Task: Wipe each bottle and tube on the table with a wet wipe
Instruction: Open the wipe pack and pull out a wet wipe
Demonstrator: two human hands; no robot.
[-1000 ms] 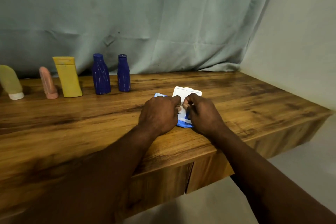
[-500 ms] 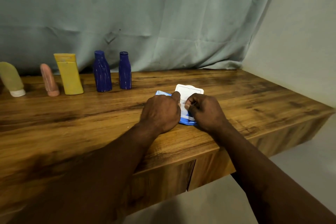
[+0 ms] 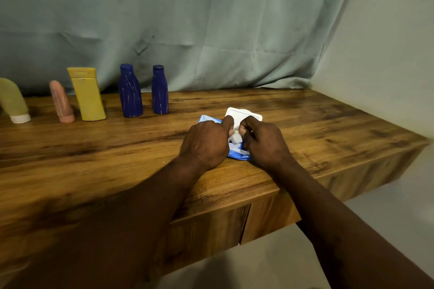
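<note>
Drawing wet wipe (image 3: 235, 139) from wipe pack (image 3: 237, 154) near surface (image 3: 328, 124) front edge, seemingly: right hand (image 3: 265, 145) pinches wipe, left hand (image 3: 205, 145) curls over pack. Bottles and tubes line far edge, leftward; blue bottle (image 3: 160, 91) closest, left hand nearer.

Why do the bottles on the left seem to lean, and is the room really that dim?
Head view: the wide-angle lens probably tilts the yellow bottle and bends the green tube near the left edge; light is dim and soft, with a faint sheen on the table at far right.
</note>
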